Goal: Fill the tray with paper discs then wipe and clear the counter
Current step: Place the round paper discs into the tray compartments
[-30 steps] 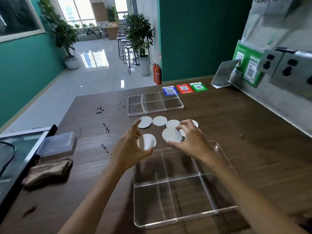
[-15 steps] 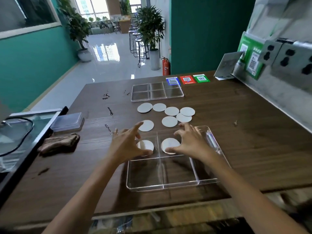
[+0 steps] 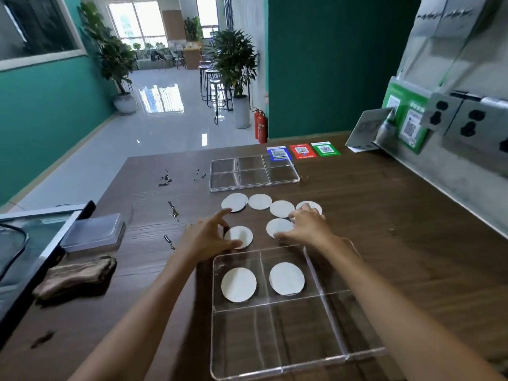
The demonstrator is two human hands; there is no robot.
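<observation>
A clear divided tray (image 3: 275,371) lies at the counter's near edge. One white paper disc (image 3: 238,284) rests in its far-left compartment and another disc (image 3: 286,278) in the far-middle one; the other compartments hold nothing. Just beyond the tray, my left hand (image 3: 204,237) has its spread fingers over a disc (image 3: 243,235) lying flat on the counter, thumb at its edge. My right hand (image 3: 308,226) reaches over a second flat disc (image 3: 277,226). Behind them is a row of several more discs (image 3: 259,201).
A second clear divided tray (image 3: 254,173) sits farther back, with blue, red and green cards (image 3: 302,150) behind it. A brown cloth (image 3: 74,276) and a clear plastic box (image 3: 93,233) lie at the left. Small metal bits (image 3: 173,209) are scattered there. A wall with sockets (image 3: 467,122) bounds the right.
Both hands carried a disc into the tray's two far compartments, let go, and moved forward onto two more discs on the counter. The camera's view also shifted.
</observation>
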